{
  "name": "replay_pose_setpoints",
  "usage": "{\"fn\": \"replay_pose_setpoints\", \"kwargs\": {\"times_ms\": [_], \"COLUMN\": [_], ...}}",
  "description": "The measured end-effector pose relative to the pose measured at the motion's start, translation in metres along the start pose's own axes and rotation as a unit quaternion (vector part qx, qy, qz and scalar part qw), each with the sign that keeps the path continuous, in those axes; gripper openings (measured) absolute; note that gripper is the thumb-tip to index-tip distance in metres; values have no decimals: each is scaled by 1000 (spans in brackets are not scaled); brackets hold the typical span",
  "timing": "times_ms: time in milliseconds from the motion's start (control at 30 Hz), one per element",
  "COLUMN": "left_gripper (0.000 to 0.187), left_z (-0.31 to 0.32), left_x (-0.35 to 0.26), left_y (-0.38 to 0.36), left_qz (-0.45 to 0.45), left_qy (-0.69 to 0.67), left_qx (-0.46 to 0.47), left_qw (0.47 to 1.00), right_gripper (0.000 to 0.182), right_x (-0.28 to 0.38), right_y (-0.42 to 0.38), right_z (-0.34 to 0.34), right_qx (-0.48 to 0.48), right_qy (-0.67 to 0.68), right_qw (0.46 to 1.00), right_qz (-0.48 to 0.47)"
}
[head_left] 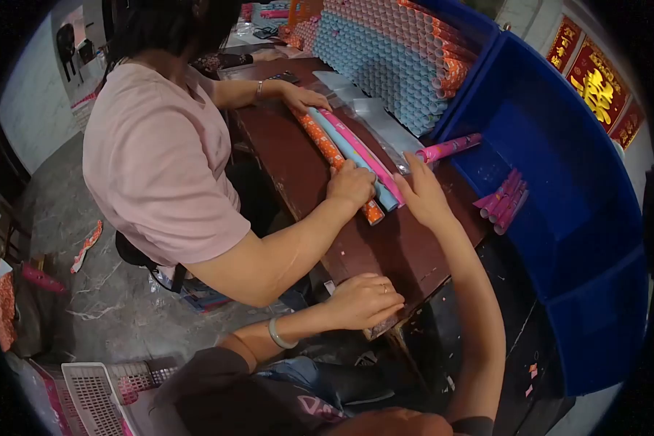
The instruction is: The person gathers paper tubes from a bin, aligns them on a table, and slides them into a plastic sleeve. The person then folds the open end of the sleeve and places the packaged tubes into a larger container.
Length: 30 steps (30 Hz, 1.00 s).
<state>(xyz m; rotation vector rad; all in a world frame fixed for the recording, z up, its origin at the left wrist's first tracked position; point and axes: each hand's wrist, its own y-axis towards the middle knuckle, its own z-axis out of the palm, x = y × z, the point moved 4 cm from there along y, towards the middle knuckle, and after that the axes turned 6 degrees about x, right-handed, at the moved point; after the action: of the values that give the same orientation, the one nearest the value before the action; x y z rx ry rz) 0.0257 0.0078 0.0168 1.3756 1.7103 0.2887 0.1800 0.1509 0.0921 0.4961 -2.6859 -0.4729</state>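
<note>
My left hand (pixel 365 301) rests palm down near the table corner, fingers loosely extended, with no object visible in it. Stretched forward over the table, my right hand (pixel 423 195) has its thumb and fingers apart. It is beside the near end of a pink roll (pixel 370 166); whether they touch is unclear. A light blue roll (pixel 352 154) and an orange patterned roll (pixel 321 142) lie alongside, under a co-worker's two hands (pixel 352 185). Just beyond my right fingertips, another pink roll (pixel 454 147) extends over the blue bin's edge.
Many rolls (pixel 385 62) are stacked at the back of the brown table (pixel 283 171). Clear plastic sheets (pixel 374 116) lie before them. A blue bin (pixel 559 189) at right holds several pink rolls (pixel 505 200). The co-worker (pixel 160 160) sits at left; a white basket (pixel 91 396) stands lower left.
</note>
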Motion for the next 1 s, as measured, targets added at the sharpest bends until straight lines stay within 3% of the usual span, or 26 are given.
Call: {"fn": "replay_pose_setpoints", "kwargs": {"times_ms": [167,200,267,333,400,467,533,567,667,1000], "left_gripper": [14,15,14,15,22,22,21,21,21,14], "left_z": [1,4,1,4,7,8,2,0,4,-2], "left_x": [2,3,3,6,10,11,8,7,7,1], "left_y": [-2,-2,3,-3,-7,-8,-9,-8,-9,2], "left_qz": [21,37,6,1,15,23,22,18,20,-7], "left_qy": [35,47,23,0,17,29,32,26,20,-6], "left_qx": [23,-16,70,48,57,51,41,54,78,39], "left_qw": [999,998,997,999,998,998,998,998,997,999], "right_gripper": [89,97,119,133,134,127,115,102,88,70], "right_x": [-29,-27,-22,-11,16,26,23,19,10,-6], "right_y": [96,109,134,147,147,151,153,155,158,113], "right_z": [82,90,104,114,114,121,130,134,133,110], "right_qx": [74,77,166,246,261,268,214,235,256,213], "right_qy": [60,76,27,-15,-66,-97,-128,-153,-143,-154], "right_qw": [989,984,965,937,929,920,923,919,923,946], "right_qz": [110,140,200,247,255,268,293,278,249,188]}}
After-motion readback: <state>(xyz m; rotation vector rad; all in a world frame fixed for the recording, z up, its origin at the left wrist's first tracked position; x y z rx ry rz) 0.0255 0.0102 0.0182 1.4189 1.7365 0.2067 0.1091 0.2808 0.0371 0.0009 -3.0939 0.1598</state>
